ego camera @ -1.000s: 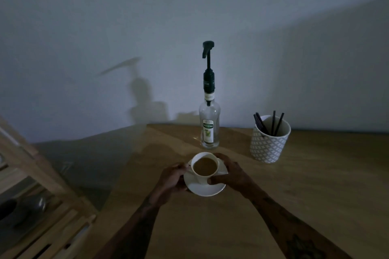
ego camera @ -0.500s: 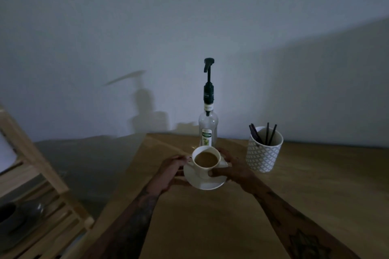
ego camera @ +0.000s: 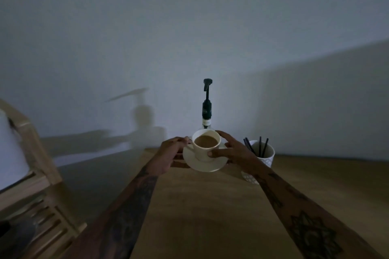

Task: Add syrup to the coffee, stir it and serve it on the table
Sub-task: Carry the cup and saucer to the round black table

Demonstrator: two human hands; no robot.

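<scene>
A white cup [ego camera: 203,151] of milky coffee stands on a white saucer [ego camera: 205,164], raised above the wooden table [ego camera: 210,216]. My left hand [ego camera: 170,153] grips the saucer's left edge by the cup's handle. My right hand [ego camera: 233,151] holds the right side, thumb on the cup's wall and fingers curled around the saucer's rim. Right behind the cup stands the syrup bottle [ego camera: 206,109] with a dark pump, its lower body hidden by the cup.
A white patterned holder [ego camera: 263,157] with several dark stir sticks stands to the right, partly behind my right wrist. A wooden shelf unit [ego camera: 37,174] is at the left, with a dark bowl [ego camera: 14,235] low on it. The wall is close behind.
Both hands have lifted the cup and saucer off the table, so it now covers the bottle's lower part. The view has tilted upward and moved back.
</scene>
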